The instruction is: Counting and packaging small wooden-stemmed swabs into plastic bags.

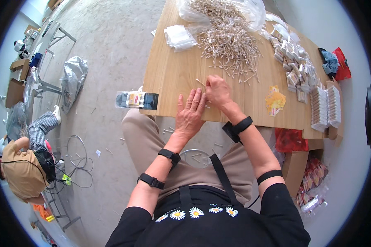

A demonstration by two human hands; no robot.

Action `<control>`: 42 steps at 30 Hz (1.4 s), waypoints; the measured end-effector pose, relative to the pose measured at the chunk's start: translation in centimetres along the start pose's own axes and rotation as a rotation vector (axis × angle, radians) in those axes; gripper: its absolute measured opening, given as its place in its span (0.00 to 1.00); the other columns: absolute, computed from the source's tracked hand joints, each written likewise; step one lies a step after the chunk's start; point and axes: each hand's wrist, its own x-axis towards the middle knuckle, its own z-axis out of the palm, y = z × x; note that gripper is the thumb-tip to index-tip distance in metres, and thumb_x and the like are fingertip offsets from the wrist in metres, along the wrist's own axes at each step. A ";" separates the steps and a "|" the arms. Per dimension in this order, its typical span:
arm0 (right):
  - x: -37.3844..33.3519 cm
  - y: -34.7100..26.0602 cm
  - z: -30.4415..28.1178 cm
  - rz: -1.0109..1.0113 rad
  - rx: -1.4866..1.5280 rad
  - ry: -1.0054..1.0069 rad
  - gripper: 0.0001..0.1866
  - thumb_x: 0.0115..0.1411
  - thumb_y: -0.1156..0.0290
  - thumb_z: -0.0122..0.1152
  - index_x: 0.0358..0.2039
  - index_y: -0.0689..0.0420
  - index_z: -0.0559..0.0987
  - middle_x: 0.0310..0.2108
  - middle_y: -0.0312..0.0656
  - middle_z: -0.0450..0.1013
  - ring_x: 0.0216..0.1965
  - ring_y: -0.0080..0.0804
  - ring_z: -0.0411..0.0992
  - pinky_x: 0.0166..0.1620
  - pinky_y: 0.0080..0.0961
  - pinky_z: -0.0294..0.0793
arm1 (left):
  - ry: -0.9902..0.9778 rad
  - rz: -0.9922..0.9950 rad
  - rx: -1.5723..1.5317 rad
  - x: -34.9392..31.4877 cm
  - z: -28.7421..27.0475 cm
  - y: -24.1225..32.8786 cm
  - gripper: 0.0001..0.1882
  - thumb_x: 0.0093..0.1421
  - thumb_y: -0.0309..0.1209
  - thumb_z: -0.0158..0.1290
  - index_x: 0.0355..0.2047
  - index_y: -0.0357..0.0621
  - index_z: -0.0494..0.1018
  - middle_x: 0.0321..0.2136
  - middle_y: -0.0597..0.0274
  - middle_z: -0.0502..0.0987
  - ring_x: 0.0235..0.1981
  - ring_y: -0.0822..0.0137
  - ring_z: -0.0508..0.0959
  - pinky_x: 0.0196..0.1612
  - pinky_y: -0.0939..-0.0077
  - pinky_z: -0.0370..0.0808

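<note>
My left hand [190,113] lies flat at the near edge of the wooden table, its fingers stretched forward and nothing gripped. Just right of it, my right hand [218,91] is closed with its fingers curled down to the tabletop. A cotton swab [200,82] runs up to the fingers of my right hand and appears pinched there; the rest is hidden. Between the two hands, white swab ends show by the left fingertips. Beyond them spreads a big loose heap of cotton swabs [231,45]. Yellow printed cards [275,100] lie to the right of my right hand.
Filled swab packs [292,57] are piled at the right, beside stacked packs [325,107]. Clear bags [179,37] lie left of the heap. A swab pack in a clear holder [135,99] juts from the table's left edge. Another person [27,164] sits at far left.
</note>
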 end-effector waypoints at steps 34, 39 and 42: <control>-3.3 0.6 -1.5 -0.056 0.098 -0.046 0.03 0.55 0.72 0.59 0.28 0.56 0.78 0.34 0.48 0.74 0.38 0.52 0.76 0.41 0.44 0.76 | -0.040 -0.008 0.005 -0.3 -0.5 -0.1 0.59 0.38 0.42 0.71 0.69 0.42 0.53 0.70 0.55 0.53 0.72 0.58 0.52 0.71 0.43 0.43; -1.1 4.4 -4.0 0.214 -0.108 0.189 0.06 0.55 0.72 0.55 0.31 0.58 0.79 0.38 0.50 0.75 0.39 0.51 0.76 0.43 0.43 0.77 | -0.132 -0.010 -0.058 0.0 -2.8 0.3 0.62 0.36 0.44 0.72 0.69 0.41 0.52 0.70 0.54 0.52 0.72 0.59 0.49 0.71 0.44 0.41; 0.6 5.1 -5.0 0.284 -0.192 0.155 0.07 0.55 0.72 0.55 0.32 0.59 0.79 0.38 0.50 0.76 0.41 0.51 0.77 0.44 0.42 0.78 | -0.169 0.065 -0.067 0.8 -2.9 0.0 0.64 0.33 0.47 0.73 0.68 0.39 0.52 0.70 0.54 0.52 0.72 0.57 0.49 0.71 0.44 0.40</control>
